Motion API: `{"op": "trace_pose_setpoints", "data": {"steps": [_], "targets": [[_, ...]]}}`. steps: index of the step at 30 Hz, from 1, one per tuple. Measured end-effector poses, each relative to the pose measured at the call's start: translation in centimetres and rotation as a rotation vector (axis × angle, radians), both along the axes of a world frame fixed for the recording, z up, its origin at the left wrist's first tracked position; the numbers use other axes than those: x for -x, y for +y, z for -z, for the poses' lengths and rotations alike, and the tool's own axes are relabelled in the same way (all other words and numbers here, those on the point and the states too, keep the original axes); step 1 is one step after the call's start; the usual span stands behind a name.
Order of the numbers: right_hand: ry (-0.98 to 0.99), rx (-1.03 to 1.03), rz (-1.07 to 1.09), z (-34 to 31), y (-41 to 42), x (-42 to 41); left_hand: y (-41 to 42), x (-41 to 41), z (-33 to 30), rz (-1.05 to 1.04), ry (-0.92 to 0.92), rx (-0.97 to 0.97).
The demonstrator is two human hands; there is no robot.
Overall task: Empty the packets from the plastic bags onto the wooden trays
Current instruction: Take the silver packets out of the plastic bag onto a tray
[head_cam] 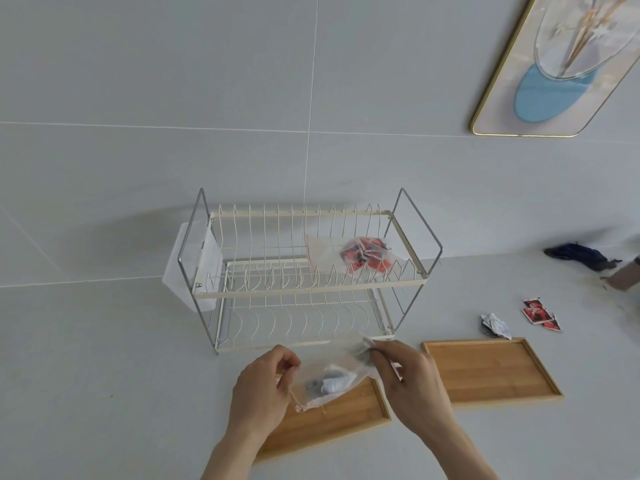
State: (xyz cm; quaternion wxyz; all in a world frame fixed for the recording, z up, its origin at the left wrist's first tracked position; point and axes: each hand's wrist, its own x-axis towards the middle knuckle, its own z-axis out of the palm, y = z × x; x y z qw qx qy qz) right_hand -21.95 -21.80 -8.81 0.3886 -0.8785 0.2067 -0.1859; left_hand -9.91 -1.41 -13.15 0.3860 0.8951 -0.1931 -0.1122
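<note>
Two bare hands enter from the bottom edge, the left hand (265, 386) and the right hand (403, 370), each followed by a bare forearm running down out of view. No sleeve, cuff or glove covers either wrist or forearm as far as the frame shows. The fingers carry no visible rings, and neither wrist shows a watch or band. The fingernails look short and unpainted, though detail there is soft.

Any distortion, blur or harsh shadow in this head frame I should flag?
Head view: strong wide-angle bending, the wall picture slants and tile seams curve; light is soft, with only a faint shadow behind the dish rack; both hands and the plastic bag look slightly soft.
</note>
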Motion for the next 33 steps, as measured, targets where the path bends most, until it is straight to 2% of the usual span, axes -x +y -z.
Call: {"op": "trace_pose_setpoints", "data": {"steps": [20, 25, 26, 28, 33], "targets": [[-0.118, 0.247, 0.072, -3.0, 0.3, -0.2, -0.7, 0.4, -0.3, 0.0, -0.01, 0.08], [-0.117, 0.24, 0.103, -3.5, -0.1, -0.3, -0.4, 0.6, -0.1, -0.046, -0.024, 0.163], [-0.118, 0.186, 0.116, -3.6, -0.3, -0.3, -0.2, 0.5, 0.2, -0.061, 0.007, 0.196], [-0.124, -0.059, 0.145, -3.7, -0.7, -0.3, 0.2, 0.5, 0.7, -0.078, 0.146, 0.282], [-0.067, -0.707, 0.082, -4.2, -0.8, -0.3, 0.9, 1.1, 0.2, -0.008, 0.643, 0.538]]}}
